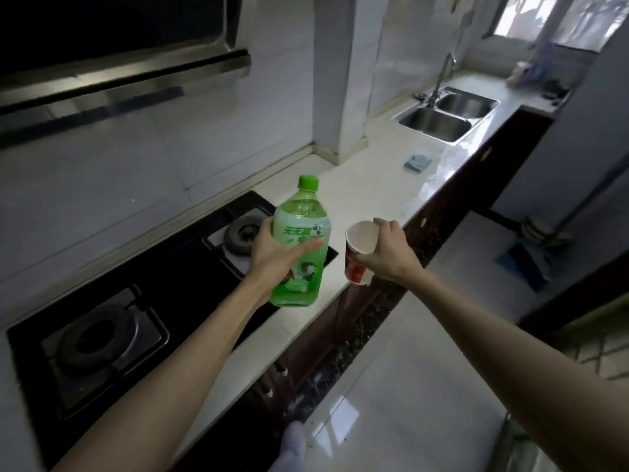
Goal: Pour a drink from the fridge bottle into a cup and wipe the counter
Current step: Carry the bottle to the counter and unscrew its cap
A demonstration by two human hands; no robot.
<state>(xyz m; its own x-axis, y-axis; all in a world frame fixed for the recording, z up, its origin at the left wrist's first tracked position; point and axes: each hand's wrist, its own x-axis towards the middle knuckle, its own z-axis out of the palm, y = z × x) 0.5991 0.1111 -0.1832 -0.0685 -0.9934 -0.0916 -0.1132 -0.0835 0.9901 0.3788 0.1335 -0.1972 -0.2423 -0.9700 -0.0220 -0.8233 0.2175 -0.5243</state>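
Both forearms stretch out from the bottom of the view, and each hand has something in it. Over on the left hand (272,257), fingers wrapped round the waist of the green bottle (299,247), thumb laid across the label, a full clamping grip. Bottle is upright and carried in the air just off the counter's front edge, between the hob (143,294) and the bare white counter (374,185). Green cap (308,183) is on, so nothing pours yet. Right hand (388,253) grips the paper cup (359,253) by its side wall, fingers curled over the rim end, thumb underneath; cup tipped with its mouth facing the bottle, and it looks empty. It hangs just beside the bottle, past the counter's lip, over the cabinet fronts. My read: both are being brought to the open counter to be set down, because the cap needs a free hand. Further along, a small blue cloth (417,162) lies near the sink (446,117), with a wet sheen on the stone beside it; that is probably the wiping job waiting. Cup first onto the counter, I would guess, then the cap.
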